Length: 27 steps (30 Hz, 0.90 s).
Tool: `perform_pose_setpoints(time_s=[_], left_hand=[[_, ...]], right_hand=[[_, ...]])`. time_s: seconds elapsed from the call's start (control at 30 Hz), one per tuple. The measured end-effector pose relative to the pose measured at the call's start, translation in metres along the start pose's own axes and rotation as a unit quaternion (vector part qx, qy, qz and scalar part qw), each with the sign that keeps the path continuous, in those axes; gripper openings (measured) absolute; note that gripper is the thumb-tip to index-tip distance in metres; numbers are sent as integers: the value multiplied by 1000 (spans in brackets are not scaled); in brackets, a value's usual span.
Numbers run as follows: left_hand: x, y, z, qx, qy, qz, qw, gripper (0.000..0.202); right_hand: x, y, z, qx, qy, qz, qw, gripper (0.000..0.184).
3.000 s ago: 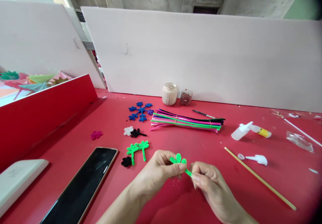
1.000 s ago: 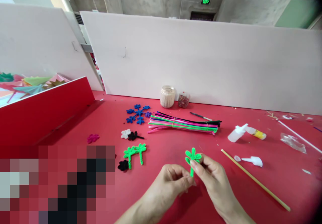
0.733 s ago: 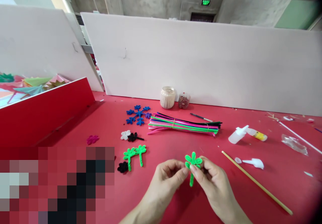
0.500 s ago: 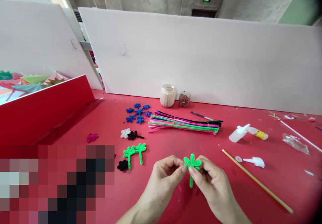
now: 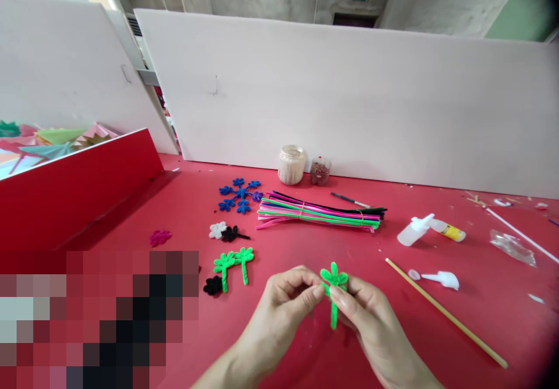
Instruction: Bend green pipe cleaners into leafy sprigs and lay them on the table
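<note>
White partition board (image 5: 349, 103): biggest thing on my feed, runs right across the back.
Red tabletop (image 5: 283, 249): everything's spread on this; my lower left corner is pixelated, so can't tell what's there.
Red upright panel (image 5: 87, 182): off to the left, folded paper shapes behind it.
Bare right hand (image 5: 371, 310): narrow pinch, thumb over the middle of a bright green fuzzy pipe-cleaner flower (image 5: 334, 277), fingers behind.
Bare left hand (image 5: 288, 307): also a narrow pinch, thumb and fingertip on the flower's left petal.
Multicoloured pipe-cleaner bundle (image 5: 323, 211): banded, lying beyond the hands.
Long pale wooden stick (image 5: 445, 312): diagonal on the table, right of the right hand.
Blue fuzzy snowflake shape (image 5: 241, 194): flat, just left of the bundle, with one purple tip.
Cloudy glass jar (image 5: 291, 168): by the board, small clear cup of reddish bits (image 5: 320, 172) beside it.
White squeeze bottle (image 5: 411, 232): over on the right, tilted.
Green flower: held up between both hands over the table, petals up, stem pointing down below the right thumb.
Two finished-looking green fuzzy flowers (image 5: 225, 262): left of the hands, touching each other.
Magenta fuzzy flower (image 5: 160, 237): farther left, on its own.
</note>
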<state>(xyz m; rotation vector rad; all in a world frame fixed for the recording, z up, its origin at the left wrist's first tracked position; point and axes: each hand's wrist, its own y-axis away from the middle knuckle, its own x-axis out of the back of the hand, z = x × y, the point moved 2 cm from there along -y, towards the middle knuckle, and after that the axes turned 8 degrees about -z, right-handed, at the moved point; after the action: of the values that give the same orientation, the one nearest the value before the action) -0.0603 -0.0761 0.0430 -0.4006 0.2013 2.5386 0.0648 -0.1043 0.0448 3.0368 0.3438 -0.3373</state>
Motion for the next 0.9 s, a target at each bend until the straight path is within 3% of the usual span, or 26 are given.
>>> perform_pose_setpoints(time_s=[0.13, 0.33, 0.73, 0.9], left_hand=[[1, -1, -3, 6, 18, -4, 1000, 21], [1, -1, 4, 3, -39, 23, 999, 10], [1, -1, 6, -28, -43, 21, 998, 7], [1, -2, 0, 15, 0, 21, 1000, 10]], right_hand=[[4, 1, -2, 12, 64, 33, 997, 15], [8, 2, 2, 22, 164, 56, 985, 19], [6, 1, 5, 5, 98, 17, 995, 18], [7, -1, 5, 3, 142, 22, 990, 22]])
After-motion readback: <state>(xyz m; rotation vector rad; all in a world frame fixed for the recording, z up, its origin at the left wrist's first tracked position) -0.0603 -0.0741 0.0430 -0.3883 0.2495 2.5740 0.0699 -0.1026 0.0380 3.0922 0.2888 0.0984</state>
